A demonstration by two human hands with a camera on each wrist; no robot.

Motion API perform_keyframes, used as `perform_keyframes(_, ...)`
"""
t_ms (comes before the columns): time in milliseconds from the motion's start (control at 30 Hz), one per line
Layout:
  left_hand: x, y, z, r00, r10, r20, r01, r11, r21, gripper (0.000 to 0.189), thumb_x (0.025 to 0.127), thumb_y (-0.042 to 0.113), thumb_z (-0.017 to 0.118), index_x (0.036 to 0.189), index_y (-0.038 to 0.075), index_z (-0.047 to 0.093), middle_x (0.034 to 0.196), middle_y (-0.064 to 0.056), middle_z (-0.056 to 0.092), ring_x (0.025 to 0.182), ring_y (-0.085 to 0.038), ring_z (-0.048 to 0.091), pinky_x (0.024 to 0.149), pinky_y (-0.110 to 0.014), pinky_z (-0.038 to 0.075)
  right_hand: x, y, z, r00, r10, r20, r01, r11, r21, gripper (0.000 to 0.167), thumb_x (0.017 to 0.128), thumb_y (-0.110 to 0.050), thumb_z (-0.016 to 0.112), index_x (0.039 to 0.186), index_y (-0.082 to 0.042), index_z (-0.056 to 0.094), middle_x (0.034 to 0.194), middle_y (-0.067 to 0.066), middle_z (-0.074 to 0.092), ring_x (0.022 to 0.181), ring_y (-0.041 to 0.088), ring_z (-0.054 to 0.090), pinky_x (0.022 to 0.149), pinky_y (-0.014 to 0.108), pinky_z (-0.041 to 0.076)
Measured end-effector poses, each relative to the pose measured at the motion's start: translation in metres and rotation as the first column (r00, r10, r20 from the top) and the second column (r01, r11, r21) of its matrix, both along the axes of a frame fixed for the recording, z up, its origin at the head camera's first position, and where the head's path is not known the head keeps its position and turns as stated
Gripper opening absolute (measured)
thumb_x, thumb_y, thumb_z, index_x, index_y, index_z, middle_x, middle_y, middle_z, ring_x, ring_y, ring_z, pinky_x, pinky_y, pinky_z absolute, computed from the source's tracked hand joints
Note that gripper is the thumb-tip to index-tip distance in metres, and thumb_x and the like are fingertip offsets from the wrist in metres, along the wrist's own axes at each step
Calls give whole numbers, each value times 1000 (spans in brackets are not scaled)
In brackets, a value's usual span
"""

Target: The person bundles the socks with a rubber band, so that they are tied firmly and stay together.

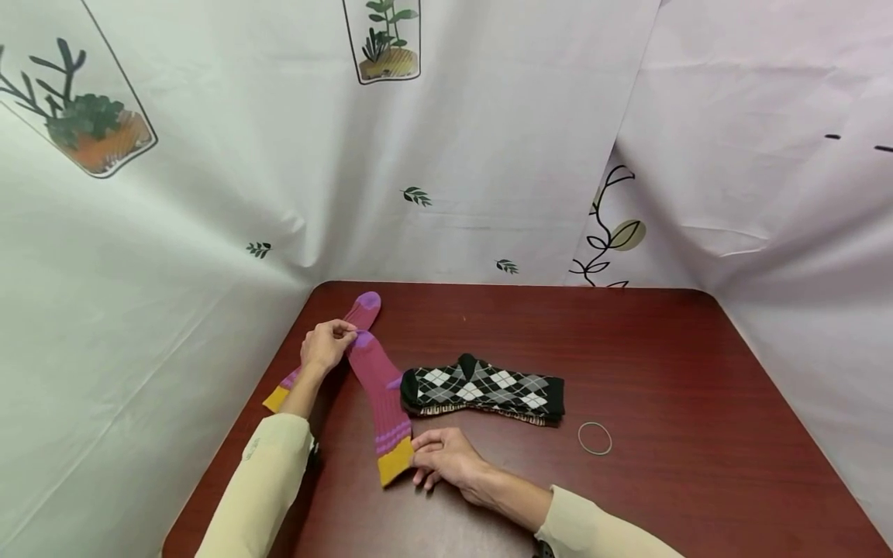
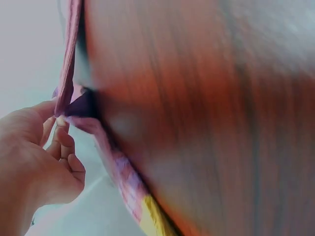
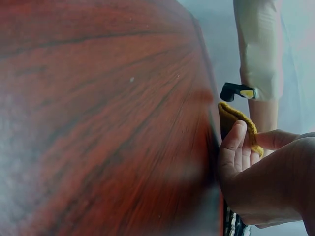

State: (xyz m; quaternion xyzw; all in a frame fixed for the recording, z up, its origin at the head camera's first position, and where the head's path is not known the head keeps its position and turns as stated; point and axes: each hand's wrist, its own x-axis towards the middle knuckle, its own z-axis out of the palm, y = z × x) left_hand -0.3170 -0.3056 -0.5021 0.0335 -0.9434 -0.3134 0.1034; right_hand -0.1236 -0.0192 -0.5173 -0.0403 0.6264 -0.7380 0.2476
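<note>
magenta sock (image 1: 380,387) flat on table (image 1: 663,364), left part, long axis running from far toe toward near yellow cuff (image 1: 394,460). left hand (image 1: 326,346) pinches toe end, right hand (image 1: 446,459) pinches cuff: one hand per end. second magenta sock (image 1: 363,311) under left hand. argyle sock (image 1: 484,387) just right, rubber band (image 1: 594,438) farther right.

Ribbed knit pink sock (image 1: 380,387), glossy reddish wood table (image 1: 628,349), matt cloth backdrop (image 1: 488,155)
</note>
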Motion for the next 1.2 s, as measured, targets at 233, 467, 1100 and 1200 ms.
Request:
perform_keyframes(233,16,-5,13,999,40,-1,-40,999,4,20,100,31,74,108,14,79,106,-9,79,106,-34,70,91,-55,48,6,-1,7,1000,21,3,-21,1000,-15,19,91,7,69,110,7,68,81,8,73,59,12,66,52,21,52)
perform_keyframes(467,33,-13,27,999,45,-4,-45,999,-17,19,99,28,69,107,13,77,99,-7,77,99,-33,69,87,-55,49,10,5,17,999,43,-11,-43,999,-24,20,92,6,70,112,8,69,82,10,74,59,11,63,52,20,51)
perform_keyframes(1100,65,-4,76,999,15,-29,-16,999,-43,26,99,34,62,103,10,70,95,-9,71,84,-31,64,70,-41,44,8,56,49,998,57,-6,-57,993,-107,30,91,6,65,120,15,65,93,14,73,73,16,67,65,25,58)
perform_keyframes(1200,68,3,83,999,10,-33,-11,999,-30,25,99,33,60,102,10,69,95,-9,71,83,-30,63,70,-41,43,7,66,54,999,50,-13,-51,991,-123,32,90,6,63,120,16,64,99,15,74,75,17,68,68,26,58)
